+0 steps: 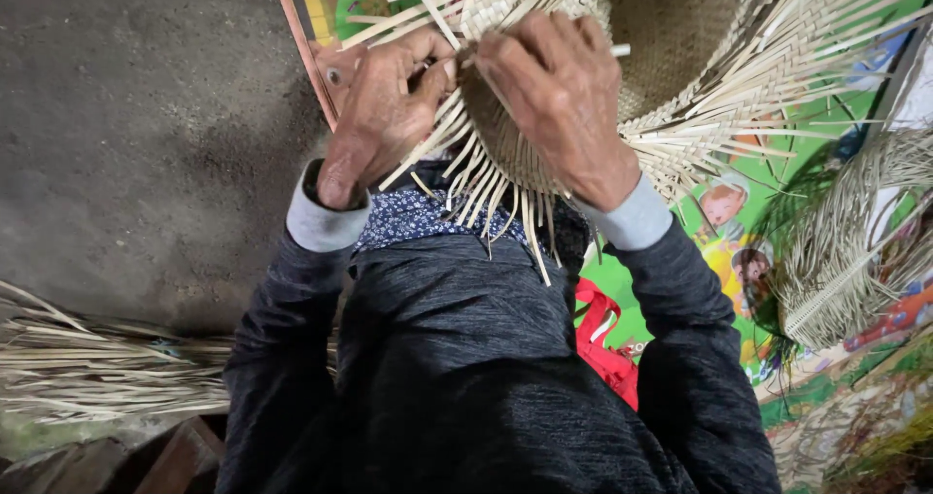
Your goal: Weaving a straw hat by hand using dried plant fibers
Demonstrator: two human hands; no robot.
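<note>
A half-woven straw hat (pixel 671 37) of pale flat strips rests against my lap, loose strip ends fanning out from its edge. My left hand (pixel 384 110) pinches several of those loose strips (pixel 466 178) at the rim, fingers curled. My right hand (pixel 559 96) lies over the woven edge just beside it, fingers closed on the weave and strips. Both thumbs meet near the same spot on the rim. I wear a dark sweater with grey cuffs.
A colourful cartoon mat (pixel 826 135) lies under the work. Another partly woven straw piece (pixel 846 251) sits at right. A bundle of loose straw strips (pixel 107 368) lies on the grey concrete floor (pixel 136 135) at left. A red cloth item (pixel 607 343) sits by my right side.
</note>
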